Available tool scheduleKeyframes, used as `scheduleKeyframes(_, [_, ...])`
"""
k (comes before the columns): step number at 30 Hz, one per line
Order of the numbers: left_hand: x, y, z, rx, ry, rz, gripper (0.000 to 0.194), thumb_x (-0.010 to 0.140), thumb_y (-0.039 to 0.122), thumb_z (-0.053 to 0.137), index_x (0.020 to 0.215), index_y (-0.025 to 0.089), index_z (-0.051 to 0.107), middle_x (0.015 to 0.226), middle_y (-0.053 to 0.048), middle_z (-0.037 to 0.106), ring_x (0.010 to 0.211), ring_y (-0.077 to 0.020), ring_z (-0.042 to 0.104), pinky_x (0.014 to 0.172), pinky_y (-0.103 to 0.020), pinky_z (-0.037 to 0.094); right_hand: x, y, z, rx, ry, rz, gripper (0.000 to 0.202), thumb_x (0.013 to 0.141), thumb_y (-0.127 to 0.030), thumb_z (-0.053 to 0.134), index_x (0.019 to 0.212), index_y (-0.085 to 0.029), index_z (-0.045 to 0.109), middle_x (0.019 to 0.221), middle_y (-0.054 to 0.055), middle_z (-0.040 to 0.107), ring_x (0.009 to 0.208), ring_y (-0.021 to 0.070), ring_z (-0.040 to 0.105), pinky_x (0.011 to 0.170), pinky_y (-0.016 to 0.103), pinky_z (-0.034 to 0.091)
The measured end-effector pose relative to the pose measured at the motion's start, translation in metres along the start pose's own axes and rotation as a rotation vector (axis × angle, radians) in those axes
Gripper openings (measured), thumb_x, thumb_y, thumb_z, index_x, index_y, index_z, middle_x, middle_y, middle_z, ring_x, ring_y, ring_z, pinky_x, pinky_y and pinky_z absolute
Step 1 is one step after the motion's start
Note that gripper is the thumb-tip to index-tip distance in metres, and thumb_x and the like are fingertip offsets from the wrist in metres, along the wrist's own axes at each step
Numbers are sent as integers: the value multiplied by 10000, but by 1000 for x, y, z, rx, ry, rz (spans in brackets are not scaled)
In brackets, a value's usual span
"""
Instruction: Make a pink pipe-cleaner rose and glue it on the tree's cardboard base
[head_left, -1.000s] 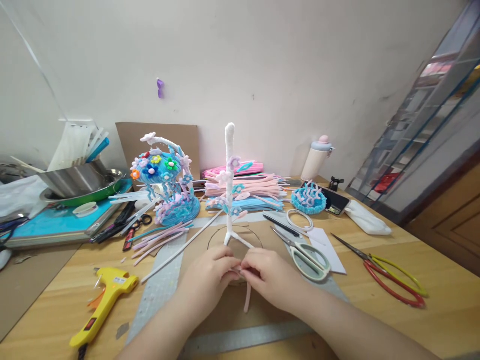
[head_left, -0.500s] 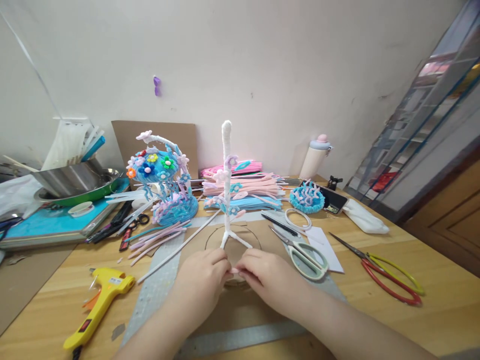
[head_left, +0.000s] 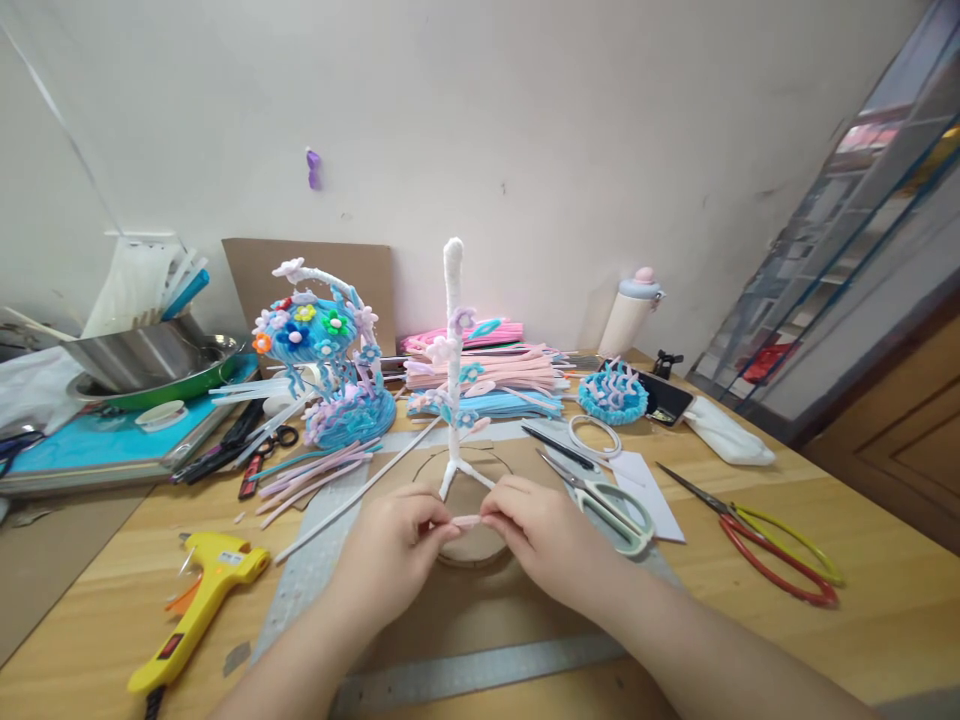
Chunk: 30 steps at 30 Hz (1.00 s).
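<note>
Between my two hands runs a short pale pink pipe cleaner. My left hand pinches its left end between thumb and fingers, and my right hand pinches the right end. Just behind them stands a white wrapped stem, upright on splayed legs, with small fuzzy flowers and leaves along it. Under the hands lies a sheet of brown cardboard with a circle marked on it, partly hidden by my hands.
A yellow glue gun lies at left. Pale green scissors and red-and-yellow-handled scissors are at right. Behind stand a blue flowered pipe-cleaner piece, bundles of pipe cleaners and a bottle.
My hands have drawn slightly apart, so more of the pink pipe cleaner shows between them. They sit a little higher over the cardboard.
</note>
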<state>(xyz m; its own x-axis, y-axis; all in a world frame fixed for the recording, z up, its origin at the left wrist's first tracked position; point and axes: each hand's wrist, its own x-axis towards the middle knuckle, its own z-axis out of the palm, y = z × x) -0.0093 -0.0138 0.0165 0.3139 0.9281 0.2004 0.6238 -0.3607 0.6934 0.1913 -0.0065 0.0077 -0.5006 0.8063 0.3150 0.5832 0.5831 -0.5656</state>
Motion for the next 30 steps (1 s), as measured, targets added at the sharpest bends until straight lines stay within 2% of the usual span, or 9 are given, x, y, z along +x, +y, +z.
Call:
scheduleKeyframes(2, [2,-3,1,-128,29,-69,197,776,286,633,599,200,645,672,-23,612,675,-172,554,633,-266,376,2,0,2,119,23,59,140,876,-158,523,803,-193,638,803,17,618,746,146,562,651,252,394])
scheduleKeyframes(4, [4,-6,4,-263,50,-141,205,746,326,660,593,189,654,674,-36,627,683,-184,572,637,-270,398,4,1,4,322,34,183,112,839,-208,580,757,-192,655,715,3,609,674,141,548,601,250,380])
scheduleKeyframes(7, [5,-10,9,-470,55,-237,219,705,375,692,623,172,678,698,-57,664,713,-204,606,669,-283,436,5,3,11,677,-26,376,154,802,-323,619,747,-182,650,530,-36,554,488,116,501,499,240,361])
scheduleKeyframes(9, [5,-11,12,-594,52,-291,236,686,393,712,644,162,688,703,-62,680,712,-199,613,685,-283,447,6,3,16,820,-59,428,203,787,-375,624,756,-175,629,470,-50,546,422,110,501,456,229,362])
scheduleKeyframes(17, [1,-13,16,-887,25,-460,293,628,411,785,655,132,699,671,-46,671,521,-75,440,511,-194,323,7,3,28,1016,-47,478,351,743,-488,662,774,-147,585,536,-5,639,467,129,616,453,210,419])
scheduleKeyframes(25, [0,-7,15,-959,-4,-491,299,619,396,809,632,126,682,577,0,591,502,-54,373,483,-181,263,9,5,25,1061,-53,466,365,732,-502,688,747,-161,560,415,-64,539,347,75,470,386,182,346])
scheduleKeyframes(30, [0,-7,13,-957,-11,-473,308,625,404,803,606,128,667,556,2,587,499,-58,386,488,-184,275,8,6,25,1069,-82,458,389,734,-516,688,802,-143,602,456,-60,544,369,65,462,404,181,348])
